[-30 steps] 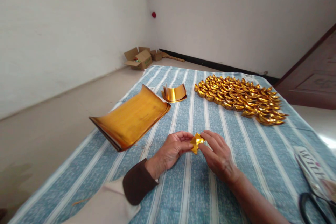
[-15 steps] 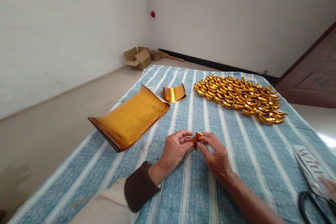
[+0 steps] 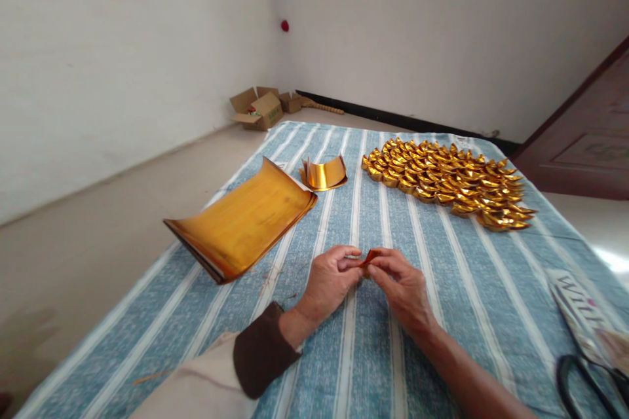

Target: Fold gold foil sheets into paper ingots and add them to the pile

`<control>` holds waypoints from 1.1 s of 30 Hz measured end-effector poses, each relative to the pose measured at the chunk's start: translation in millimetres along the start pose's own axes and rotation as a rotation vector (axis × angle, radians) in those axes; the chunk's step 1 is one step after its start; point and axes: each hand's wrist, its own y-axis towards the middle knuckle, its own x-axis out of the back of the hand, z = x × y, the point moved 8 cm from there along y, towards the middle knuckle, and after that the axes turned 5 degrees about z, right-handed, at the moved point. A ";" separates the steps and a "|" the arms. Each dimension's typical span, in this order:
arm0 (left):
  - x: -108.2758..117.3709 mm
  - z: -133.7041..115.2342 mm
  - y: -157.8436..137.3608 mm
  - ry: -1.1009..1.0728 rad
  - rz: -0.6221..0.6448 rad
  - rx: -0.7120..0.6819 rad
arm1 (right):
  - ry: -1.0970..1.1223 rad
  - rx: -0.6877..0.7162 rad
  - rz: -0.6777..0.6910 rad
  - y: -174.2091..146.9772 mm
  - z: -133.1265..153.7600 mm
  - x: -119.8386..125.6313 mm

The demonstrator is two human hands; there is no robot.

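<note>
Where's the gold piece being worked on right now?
In the head view, the gold piece is right of and below centre, pinched between the left hand and right hand, on the near side of the gold pile.

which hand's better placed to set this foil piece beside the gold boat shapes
Probably the right hand: the gold boat shapes lie ahead, toward its side, and the left hand is farther from them. Both pinch the foil piece.

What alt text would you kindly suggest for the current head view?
A person's left hand and right hand pinch a small gold-orange piece over a blue striped cloth. Beyond lie stacked gold sheets, a smaller curled stack and many folded gold shapes; scissors lie at right.
</note>
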 end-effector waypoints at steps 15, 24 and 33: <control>-6.4 -7.2 -2.5 -0.047 0.042 0.020 | 0.074 -0.099 0.061 -0.9 -4.9 -5.8; -11.2 12.4 -2.4 -0.217 0.098 0.219 | -0.061 -0.018 0.109 -3.0 0.4 -10.6; -8.7 12.9 -2.2 -0.293 0.030 0.196 | -0.072 -0.002 0.074 -3.1 0.2 -11.4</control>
